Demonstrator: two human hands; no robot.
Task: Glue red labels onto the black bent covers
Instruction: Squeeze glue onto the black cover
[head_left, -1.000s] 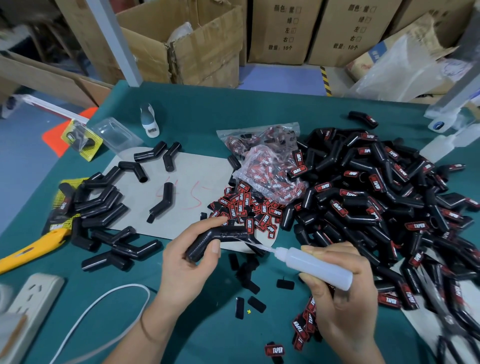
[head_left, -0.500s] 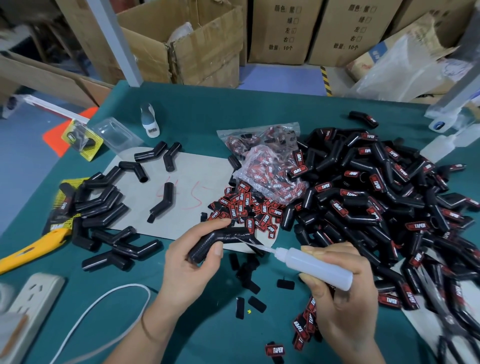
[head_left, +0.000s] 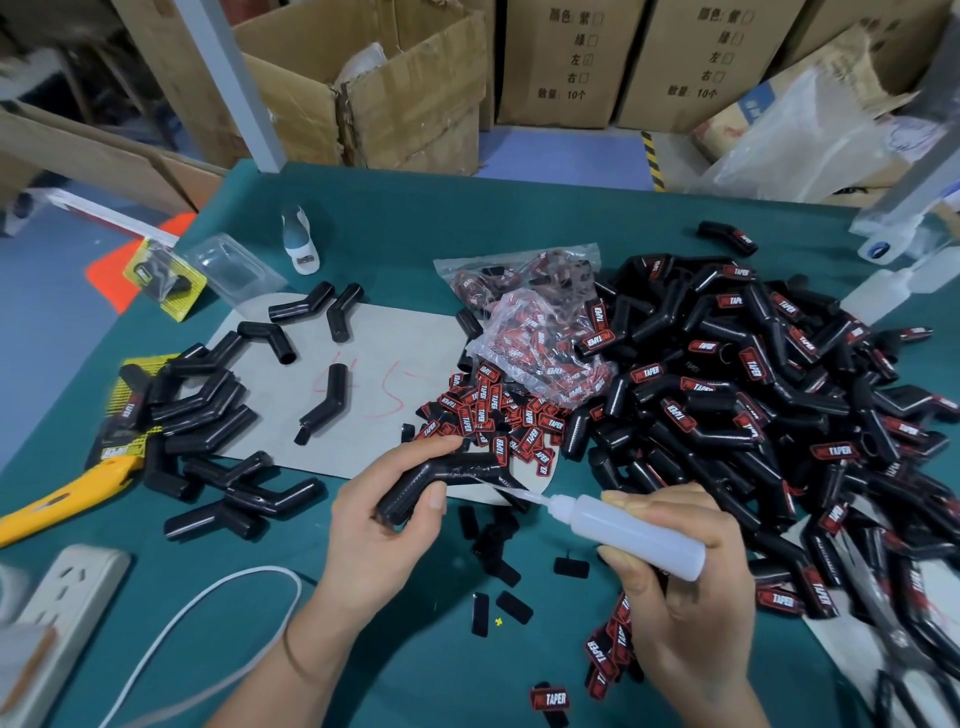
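So my left hand (head_left: 384, 525) has its fingers wrapped around a black bent cover (head_left: 441, 480), held just above the green table (head_left: 415, 670) near the front edge of the cardboard sheet (head_left: 322, 410). My right hand (head_left: 675, 582) grips the glue bottle (head_left: 634, 530), its thin nozzle touching the cover's right end. Loose red labels (head_left: 493, 415) sit just behind it, and a big pile of labelled covers (head_left: 753, 405) is off to the right.
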